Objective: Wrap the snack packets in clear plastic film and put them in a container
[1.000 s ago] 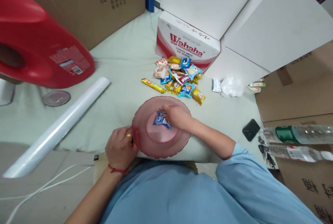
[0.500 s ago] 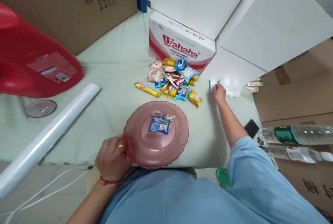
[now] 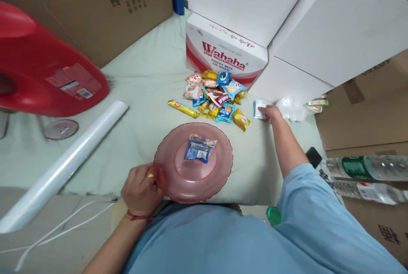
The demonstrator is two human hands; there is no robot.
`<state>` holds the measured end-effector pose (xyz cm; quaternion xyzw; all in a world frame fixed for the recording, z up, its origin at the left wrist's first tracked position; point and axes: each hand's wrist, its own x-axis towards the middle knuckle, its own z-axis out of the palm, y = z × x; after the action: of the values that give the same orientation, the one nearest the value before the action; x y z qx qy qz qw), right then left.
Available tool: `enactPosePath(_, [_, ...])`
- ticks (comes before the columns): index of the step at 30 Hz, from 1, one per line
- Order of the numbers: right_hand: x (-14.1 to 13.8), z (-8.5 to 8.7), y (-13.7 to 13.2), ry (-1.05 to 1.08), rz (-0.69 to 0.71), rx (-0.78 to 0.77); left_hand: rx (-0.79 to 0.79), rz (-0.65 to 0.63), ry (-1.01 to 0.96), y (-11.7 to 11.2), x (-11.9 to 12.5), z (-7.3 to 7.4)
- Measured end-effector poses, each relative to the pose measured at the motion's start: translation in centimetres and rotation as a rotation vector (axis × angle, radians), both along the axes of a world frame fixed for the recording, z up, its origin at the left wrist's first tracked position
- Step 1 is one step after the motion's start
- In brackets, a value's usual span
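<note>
My left hand [image 3: 142, 191] grips the left rim of a pink translucent plate [image 3: 168, 187], its fingers partly hidden under the edge. Small blue snack packets [image 3: 197, 153] lie near the middle of the plate. Out to the right, my right hand [image 3: 273, 113] pinches a small white-and-blue packet [image 3: 259, 112] low over the cloth, the index finger across its top; the thumb is mostly hidden. Between the plate and the white box is a pile of wrapped snacks [image 3: 219, 97] in yellow, blue, white and maroon. A long yellow snack stick [image 3: 183, 108] lies at the pile's left.
Behind the pile stands a white-and-red Wahaha carton [image 3: 223, 55] against white boxes [image 3: 302, 32]. A red jug [image 3: 54, 70], a plastic film roll [image 3: 70, 159] and a round lid [image 3: 61, 129] are left. Clear plastic [image 3: 291, 109], a phone [image 3: 313, 157] and bottles [image 3: 366, 168] are right.
The white-and-blue packet has shifted slightly left and more of it shows under my right fingers. My left hand keeps its grip on the plate. The whole view has shifted slightly.
</note>
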<state>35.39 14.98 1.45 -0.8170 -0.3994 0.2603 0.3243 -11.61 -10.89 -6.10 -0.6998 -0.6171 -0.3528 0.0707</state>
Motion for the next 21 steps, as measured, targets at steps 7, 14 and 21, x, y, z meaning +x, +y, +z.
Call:
enactPosePath(7, [-1.9,3.8,-8.9,0.319,0.160,0.089,0.050,-0.028,0.044,0.1,0.3,0.4])
enactPosePath(14, [-10.8,8.2,-14.9,0.493,1.174,0.026,0.060,-0.009,0.048,0.1,0.3,0.0])
enactPosePath(21, [-24.7,3.4,-17.4,-0.365,1.651,-0.099,0.084,-0.008,-0.203,0.0,0.1,1.2])
